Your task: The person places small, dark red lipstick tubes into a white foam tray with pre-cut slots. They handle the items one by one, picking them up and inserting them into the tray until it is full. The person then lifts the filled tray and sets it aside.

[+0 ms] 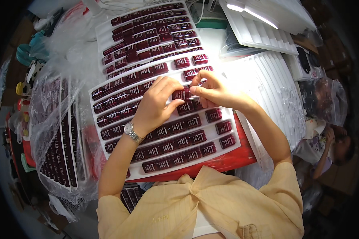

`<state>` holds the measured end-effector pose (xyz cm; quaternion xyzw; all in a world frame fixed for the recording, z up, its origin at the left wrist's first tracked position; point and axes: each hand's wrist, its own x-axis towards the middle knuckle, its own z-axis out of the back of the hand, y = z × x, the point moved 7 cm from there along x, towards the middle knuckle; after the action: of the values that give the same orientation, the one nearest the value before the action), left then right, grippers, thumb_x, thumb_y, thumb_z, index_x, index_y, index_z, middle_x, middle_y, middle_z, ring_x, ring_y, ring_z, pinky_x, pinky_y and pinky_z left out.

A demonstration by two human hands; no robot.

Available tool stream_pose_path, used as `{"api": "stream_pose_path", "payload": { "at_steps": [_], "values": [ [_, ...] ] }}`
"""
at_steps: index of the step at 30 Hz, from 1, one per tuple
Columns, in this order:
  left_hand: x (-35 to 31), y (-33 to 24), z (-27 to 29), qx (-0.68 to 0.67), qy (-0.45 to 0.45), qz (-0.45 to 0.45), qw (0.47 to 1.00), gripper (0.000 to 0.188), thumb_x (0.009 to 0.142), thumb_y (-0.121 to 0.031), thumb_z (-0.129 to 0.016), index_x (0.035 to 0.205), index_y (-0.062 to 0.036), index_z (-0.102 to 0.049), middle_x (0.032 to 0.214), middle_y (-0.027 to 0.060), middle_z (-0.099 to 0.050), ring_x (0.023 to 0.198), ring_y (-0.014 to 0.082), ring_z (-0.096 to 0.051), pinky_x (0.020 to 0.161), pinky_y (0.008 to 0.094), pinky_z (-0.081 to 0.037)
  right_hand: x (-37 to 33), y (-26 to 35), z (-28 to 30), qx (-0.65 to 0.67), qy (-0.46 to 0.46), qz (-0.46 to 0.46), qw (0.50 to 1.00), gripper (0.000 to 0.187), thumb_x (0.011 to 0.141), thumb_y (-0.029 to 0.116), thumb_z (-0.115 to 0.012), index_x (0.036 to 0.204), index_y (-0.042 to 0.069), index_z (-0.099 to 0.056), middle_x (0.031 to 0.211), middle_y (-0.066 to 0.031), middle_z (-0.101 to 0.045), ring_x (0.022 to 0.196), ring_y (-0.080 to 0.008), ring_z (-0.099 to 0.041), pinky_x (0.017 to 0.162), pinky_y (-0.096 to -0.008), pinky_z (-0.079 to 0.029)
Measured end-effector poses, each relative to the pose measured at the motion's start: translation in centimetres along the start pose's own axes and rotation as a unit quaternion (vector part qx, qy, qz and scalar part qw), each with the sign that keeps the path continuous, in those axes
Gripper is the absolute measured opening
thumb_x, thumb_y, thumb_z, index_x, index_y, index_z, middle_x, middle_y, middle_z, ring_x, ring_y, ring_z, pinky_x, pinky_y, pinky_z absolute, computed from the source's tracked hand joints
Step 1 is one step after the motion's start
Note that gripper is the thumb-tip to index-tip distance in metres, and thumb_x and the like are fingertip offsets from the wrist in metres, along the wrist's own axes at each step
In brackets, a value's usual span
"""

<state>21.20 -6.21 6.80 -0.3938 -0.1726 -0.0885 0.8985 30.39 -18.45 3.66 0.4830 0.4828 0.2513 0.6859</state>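
Observation:
Rows of small, glossy dark red rectangular cases with pale print lie in a white ribbed tray in front of me. My left hand, a silver watch on its wrist, pinches one dark red case just above the tray. From the right, my right hand meets it with curled fingers, thumb and fingertips at the case's right end. A small clear glint shows there, but what the right fingers pinch is too small to make out. Other dark red cases sit in the slots around both hands.
A second white tray of dark red cases lies beyond. At the left, more filled trays are wrapped in clear plastic. White ribbed trays stand at the right, near a bright lamp. Another person is at the far right.

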Motion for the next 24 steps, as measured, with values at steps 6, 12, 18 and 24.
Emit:
{"api": "stream_pose_path", "payload": {
  "at_steps": [6, 12, 18, 24],
  "values": [
    [-0.3, 4.5, 0.0, -0.108, -0.037, 0.138, 0.984, 0.028, 0.074, -0.006, -0.075, 0.099, -0.0012, -0.063, 0.094, 0.0079, -0.063, 0.088, 0.0206, -0.062, 0.08, 0.0296, -0.048, -0.5, 0.5, 3.9, 0.144, -0.038, 0.081, 0.986, 0.029, 0.098, 0.022, -0.051, 0.115, 0.0, -0.055, 0.088, -0.0043, -0.062, 0.07, -0.0059, -0.055, 0.061, -0.0181, -0.043],
    [1.9, 4.7, -1.8, 0.175, -0.035, 0.089, 0.98, 0.027, 0.075, -0.015, -0.075, 0.095, -0.0005, -0.064, 0.092, 0.0109, -0.061, 0.093, 0.0247, -0.054, 0.086, 0.0354, -0.045, -0.3, -2.0, 8.0, 0.499, -0.088, 0.079, 0.859, 0.036, 0.094, 0.011, -0.05, 0.124, -0.007, -0.046, 0.124, -0.0246, -0.052, 0.12, -0.0346, -0.051, 0.105, -0.0501, -0.041],
    [2.7, 5.0, 0.8, 0.199, -0.105, 0.082, 0.971, 0.022, 0.073, -0.022, -0.077, 0.085, -0.0049, -0.071, 0.099, 0.0058, -0.059, 0.094, 0.0222, -0.054, 0.081, 0.0355, -0.043, 0.6, 1.2, 5.3, 0.218, -0.108, 0.158, 0.957, 0.052, 0.089, 0.012, -0.063, 0.132, -0.007, -0.04, 0.123, -0.0229, -0.057, 0.114, -0.0279, -0.059, 0.1, -0.0339, -0.047],
    [3.6, 6.6, 1.3, 0.251, -0.067, 0.085, 0.962, 0.029, 0.073, -0.021, -0.078, 0.094, -0.0045, -0.066, 0.096, 0.0029, -0.063, 0.094, 0.0213, -0.054, 0.081, 0.0368, -0.042, 3.3, 2.7, 3.9, 0.176, -0.234, 0.211, 0.933, 0.044, 0.089, 0.023, -0.067, 0.124, -0.001, -0.058, 0.117, -0.0121, -0.064, 0.106, -0.0169, -0.063, 0.093, -0.0279, -0.045]
  ]
}}
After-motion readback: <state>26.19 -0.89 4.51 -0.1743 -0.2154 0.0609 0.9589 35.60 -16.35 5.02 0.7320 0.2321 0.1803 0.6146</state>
